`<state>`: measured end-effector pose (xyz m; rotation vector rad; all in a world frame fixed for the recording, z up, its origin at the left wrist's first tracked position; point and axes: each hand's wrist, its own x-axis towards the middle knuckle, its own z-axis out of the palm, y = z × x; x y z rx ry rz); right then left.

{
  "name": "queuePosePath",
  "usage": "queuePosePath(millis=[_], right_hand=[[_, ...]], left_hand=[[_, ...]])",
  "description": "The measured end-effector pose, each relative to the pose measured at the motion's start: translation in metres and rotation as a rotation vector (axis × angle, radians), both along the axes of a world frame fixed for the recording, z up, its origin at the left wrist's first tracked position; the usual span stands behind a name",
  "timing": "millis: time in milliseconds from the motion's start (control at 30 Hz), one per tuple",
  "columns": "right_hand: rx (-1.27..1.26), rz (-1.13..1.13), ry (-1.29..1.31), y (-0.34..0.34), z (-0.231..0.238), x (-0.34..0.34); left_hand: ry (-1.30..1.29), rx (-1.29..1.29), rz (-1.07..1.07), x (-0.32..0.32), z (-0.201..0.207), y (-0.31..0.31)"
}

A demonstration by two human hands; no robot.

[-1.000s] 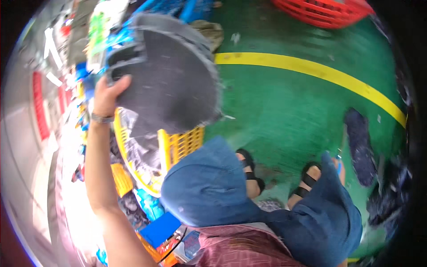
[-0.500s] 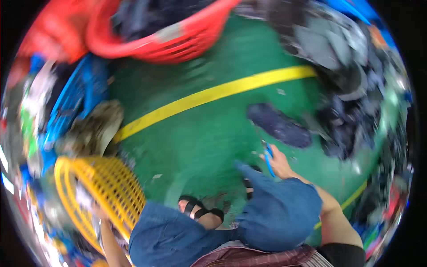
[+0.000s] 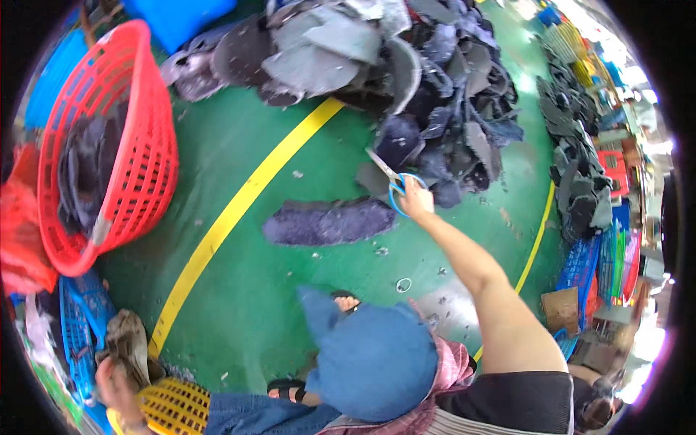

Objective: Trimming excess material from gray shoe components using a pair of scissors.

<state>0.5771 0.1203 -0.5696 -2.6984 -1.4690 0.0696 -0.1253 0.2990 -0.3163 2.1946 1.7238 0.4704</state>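
My right hand [image 3: 417, 200] grips blue-handled scissors [image 3: 384, 167], its arm stretched forward. The blades point at the edge of a large pile of dark and grey fabric pieces [image 3: 442, 109]; from here I cannot tell whether they touch it. Close by on the floor lies a long, fuzzy, dark purple-grey strip [image 3: 330, 222], its right end near the scissors' handles. At the lower left, my left hand [image 3: 118, 388] is blurred beside the yellow basket [image 3: 174, 406]. Its fingers are smeared, so any grip is unclear.
A red basket [image 3: 148, 181] with dark fabric in it stands at the left, near a blue crate [image 3: 76, 326]. Yellow lines [image 3: 225, 225] cross the green floor [image 3: 239, 312]. More dark pieces [image 3: 580, 174] are heaped along the right. Small scraps dot the floor.
My view has swung to the right. The right arm has reached forward to the pile with the scissors. My left hand, earlier in the yellow basket, now shows beside it.
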Motion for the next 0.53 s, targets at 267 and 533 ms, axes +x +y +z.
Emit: queuePosePath(millis=[267, 533], right_hand=[[0.412, 0.024, 0.527, 0.043, 0.066, -0.104], [0.473, -0.186, 1.111, 0.095, 0.124, -0.14]], left_hand=[[0.097, -0.071, -0.9, 0.436, -0.196, 0.004], [-0.728, -0.844, -0.14, 0.463, -0.281, -0.044]])
